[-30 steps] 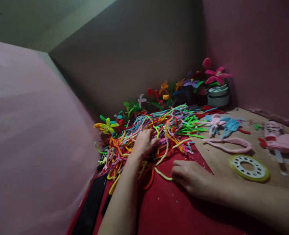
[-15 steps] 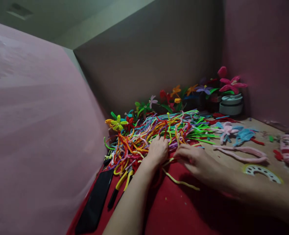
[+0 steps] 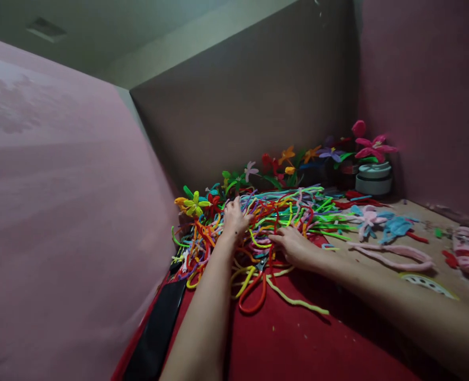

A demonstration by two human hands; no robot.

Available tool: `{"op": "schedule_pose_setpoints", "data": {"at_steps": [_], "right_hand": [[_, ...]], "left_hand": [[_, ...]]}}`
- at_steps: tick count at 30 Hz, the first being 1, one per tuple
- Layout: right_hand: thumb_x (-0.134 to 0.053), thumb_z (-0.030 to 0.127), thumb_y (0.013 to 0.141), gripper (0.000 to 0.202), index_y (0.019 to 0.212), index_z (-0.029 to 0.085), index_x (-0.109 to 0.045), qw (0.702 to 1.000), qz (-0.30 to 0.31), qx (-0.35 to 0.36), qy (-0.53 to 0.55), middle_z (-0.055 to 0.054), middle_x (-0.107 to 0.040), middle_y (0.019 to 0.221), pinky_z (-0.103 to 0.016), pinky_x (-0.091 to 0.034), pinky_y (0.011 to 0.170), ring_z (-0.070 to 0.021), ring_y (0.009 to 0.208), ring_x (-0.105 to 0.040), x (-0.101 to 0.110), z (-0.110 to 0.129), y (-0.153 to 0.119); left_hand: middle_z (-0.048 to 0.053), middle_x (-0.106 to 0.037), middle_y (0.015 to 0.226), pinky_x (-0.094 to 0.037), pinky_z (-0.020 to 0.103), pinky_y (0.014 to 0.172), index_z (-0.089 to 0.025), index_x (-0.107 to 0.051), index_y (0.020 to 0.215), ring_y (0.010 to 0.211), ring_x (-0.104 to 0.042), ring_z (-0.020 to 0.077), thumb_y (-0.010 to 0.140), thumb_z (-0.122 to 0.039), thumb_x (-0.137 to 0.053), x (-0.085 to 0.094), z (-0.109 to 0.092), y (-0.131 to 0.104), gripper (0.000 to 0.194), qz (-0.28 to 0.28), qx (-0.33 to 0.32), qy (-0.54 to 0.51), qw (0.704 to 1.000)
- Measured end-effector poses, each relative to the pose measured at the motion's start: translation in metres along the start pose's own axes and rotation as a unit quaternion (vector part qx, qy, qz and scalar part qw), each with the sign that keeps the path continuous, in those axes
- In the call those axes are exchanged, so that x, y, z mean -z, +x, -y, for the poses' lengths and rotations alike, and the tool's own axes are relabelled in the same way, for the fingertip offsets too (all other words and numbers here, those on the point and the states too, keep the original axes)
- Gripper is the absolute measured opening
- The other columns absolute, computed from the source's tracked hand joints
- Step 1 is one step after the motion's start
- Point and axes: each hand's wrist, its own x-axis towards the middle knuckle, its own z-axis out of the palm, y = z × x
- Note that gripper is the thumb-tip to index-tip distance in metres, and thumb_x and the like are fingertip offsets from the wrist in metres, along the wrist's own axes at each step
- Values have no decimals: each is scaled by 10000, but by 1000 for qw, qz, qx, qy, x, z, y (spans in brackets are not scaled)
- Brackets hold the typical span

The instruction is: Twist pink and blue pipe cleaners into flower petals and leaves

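- Dark grey wall point(image 3: 258, 106) at the back and a dull pink wall point(image 3: 429, 95) on the right box in the corner I'm watching through the head view, the only one I have.
- Below lie a bright red sheet point(image 3: 282, 344) and, to its right, a pale brown wooden surface point(image 3: 427, 225).
- Between both hands and beyond them spreads the tangled heap of fuzzy, many-coloured stems point(image 3: 264, 222), mostly on the red side.
- The left hand point(image 3: 236, 218) reaches into the heap, fingers slightly bent and a little apart; whether they pinch a strand, I can't tell from here.
- The right hand point(image 3: 294, 246) is at the heap's near edge, fingers half curled beside a red strand — again, I can't make out a firm hold.
- One pale yellow fuzzy stem point(image 3: 298, 302) trails out toward me over the red sheet, its near end untouched.
- As for progress, I judge the shaping partly done: a magenta star-shaped fuzzy flower point(image 3: 376, 148) and a yellow star-shaped one point(image 3: 195, 204) look finished, and a pink fuzzy stem bent into a long loop point(image 3: 428, 264) looks half made.
- What seems left is the heap itself — plenty of loose lengths, unsorted and unformed, as far as I can see.
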Motion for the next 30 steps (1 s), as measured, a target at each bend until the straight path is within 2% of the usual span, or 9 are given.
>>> {"op": "schedule_pose_setpoints", "data": {"at_steps": [2,7,11,16,18,20,23,27,30], "right_hand": [[-482,102,720,496,1206,175,-548,1000,-3,3,5,-131,-560,1025,-336,-346,838,-235,962,-479,-2,-1,-2],[-478,77,689,487,1150,176,-599,999,-31,-16,34,-115,-586,992,-322,-356,828,-228,945,-489,7,1,-2],[-434,94,734,331,889,207,-704,979,-170,-99,52,-80,-612,830,-323,-368,803,-211,855,-498,35,11,7],[-395,42,725,370,966,143,-656,952,-295,-40,65,-85,-601,982,-267,-378,845,-184,956,-489,60,8,46],[-368,36,744,436,1100,136,-599,963,-261,-50,48,-88,-576,1112,-250,-362,878,-169,1032,-478,57,-1,63],[-380,91,773,440,1168,152,-564,985,-151,-87,11,-95,-568,1157,-262,-352,890,-183,1065,-481,46,-12,74],[-453,138,727,330,956,143,-690,993,-56,-102,2,-121,-661,924,-272,-407,772,-220,888,-578,23,-25,77],[-429,115,712,443,1088,203,-646,995,-36,-91,-2,-93,-637,1051,-268,-392,797,-217,959,-559,3,-32,68],[-421,124,726,468,1137,233,-616,997,-37,-74,-9,-82,-624,1068,-280,-383,813,-220,975,-539,3,-30,63]], "left_hand": [[172,-445,1226,-411,344,881,-123,-303,1324,1117,-479,263,697,-332,-619,-11,0,10,733,24,1,-3,1000],[83,-533,1059,-434,274,816,-200,-510,1161,947,-566,183,764,-157,-484,-15,-6,-4,400,82,-55,16,995],[91,-534,1040,-428,301,812,-177,-583,979,927,-556,198,811,-185,-423,-5,-8,-37,232,118,-111,52,986],[139,-548,1003,-421,362,801,-114,-562,984,924,-543,231,831,-98,-312,-4,-20,-63,294,137,-132,99,977],[152,-549,1008,-419,373,802,-99,-561,988,919,-542,236,824,-76,-300,-5,-23,-66,309,139,-134,107,975],[152,-555,1005,-424,367,799,-95,-562,989,911,-546,231,815,-66,-311,-5,-22,-65,308,143,-136,106,974],[133,-552,1064,-428,333,817,-123,-579,976,920,-551,202,818,-104,-359,2,-14,-62,272,151,-145,91,974],[69,-536,1180,-406,282,876,-191,-645,868,1003,-537,180,816,-262,-462,24,2,-55,203,161,-164,5,973],[30,-643,943,-422,242,805,-215,-655,732,894,-580,154,813,-267,-457,37,17,-48,220,141,-73,-75,984]]}}
